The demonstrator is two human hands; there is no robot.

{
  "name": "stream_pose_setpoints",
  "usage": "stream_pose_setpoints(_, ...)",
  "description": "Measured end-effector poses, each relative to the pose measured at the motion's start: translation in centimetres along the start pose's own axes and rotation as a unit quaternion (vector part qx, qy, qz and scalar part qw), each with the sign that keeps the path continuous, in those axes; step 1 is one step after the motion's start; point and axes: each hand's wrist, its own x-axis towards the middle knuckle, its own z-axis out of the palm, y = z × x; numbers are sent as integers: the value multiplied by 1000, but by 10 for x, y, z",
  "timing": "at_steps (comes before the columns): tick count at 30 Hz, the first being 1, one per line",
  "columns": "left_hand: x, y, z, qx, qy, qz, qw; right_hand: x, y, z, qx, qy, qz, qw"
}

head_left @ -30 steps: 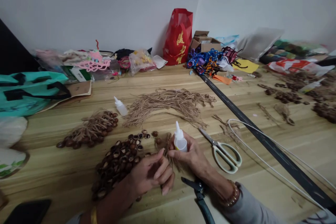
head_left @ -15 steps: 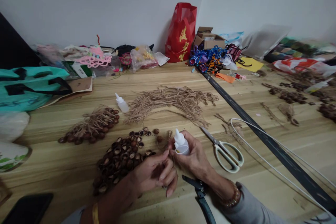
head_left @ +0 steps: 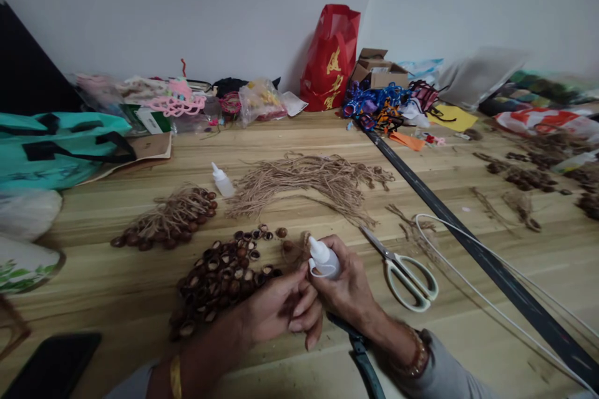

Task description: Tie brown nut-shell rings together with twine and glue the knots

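My right hand [head_left: 349, 283] is wrapped round a small white squeeze bottle [head_left: 327, 263], its nozzle pointing up and to the left. Fingertips of my left hand [head_left: 285, 312] are pinched together beside the bottle; what they hold is hidden. A bit of brown twine [head_left: 306, 240] shows just behind the nozzle. Left of my hands lies a heap of dark half nutshells [head_left: 219, 280], some with hollow sides up. Two round nuts [head_left: 281, 232] sit at its right edge. Scissors [head_left: 412, 283] with pale handles lie right of my hands, and dark-handled cutters [head_left: 362, 358] lie partly under my right wrist.
Behind the heap lie a spread of twine strands [head_left: 299, 187], a second white bottle [head_left: 223, 182] and a bundle of nuts on twine [head_left: 168, 221]. A white cable [head_left: 468, 262] loops at right. Bags line the back, one red [head_left: 330, 62]. A phone [head_left: 53, 361] lies front left.
The view has shifted slightly, moving the table's things to the right. The bottle is tilted a little more to the left, and both hands keep their grips.
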Motion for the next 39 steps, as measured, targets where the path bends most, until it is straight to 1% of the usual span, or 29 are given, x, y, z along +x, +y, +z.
stream_pose_setpoints(4, -1, -2, 0, 9, -9, -21, 1000, 5, 2, -8, 26, 33, 23, 999)
stream_pose_setpoints(7, -2, 0, 0, 14, -5, -14, 1000, 12, 2, -21, 22, 70, 34, 997)
stream_pose_setpoints(8, -2, 1, 0, 20, 6, 0, 1000, 14, 2, -24, 28, 73, 36, 996)
stream_pose_setpoints(10, -2, 2, 1, 41, 42, 44, 997, 16, 1, -28, 72, 57, 50, 995)
stream_pose_setpoints(13, -2, 6, 3, 90, 120, 115, 982, 16, 1, -26, 156, 33, 78, 984)
stream_pose_setpoints(16, -4, 9, 5, 155, 191, 164, 955, 15, 1, -22, 202, 19, 105, 974)
stream_pose_setpoints(18, -5, 11, 6, 201, 220, 189, 936, 14, 2, -21, 229, -5, 119, 966)
stream_pose_setpoints(23, -9, 16, 3, 300, 258, 222, 891, 13, 1, -20, 273, -57, 129, 952)
stream_pose_setpoints(28, -11, 21, 9, 324, 299, 250, 862, 12, 0, -19, 263, -78, 129, 953)
stream_pose_setpoints(32, -11, 22, 15, 362, 353, 297, 810, 11, -2, -17, 253, -92, 133, 954)
stream_pose_setpoints(35, -10, 21, 15, 404, 387, 316, 766, 11, -2, -17, 249, -104, 128, 954)
stream_pose_setpoints(37, -11, 22, 13, 435, 397, 316, 744, 11, -2, -17, 243, -109, 123, 956)
stream_pose_setpoints(39, -11, 23, 10, 471, 396, 309, 725, 11, -3, -19, 214, -106, 117, 964)
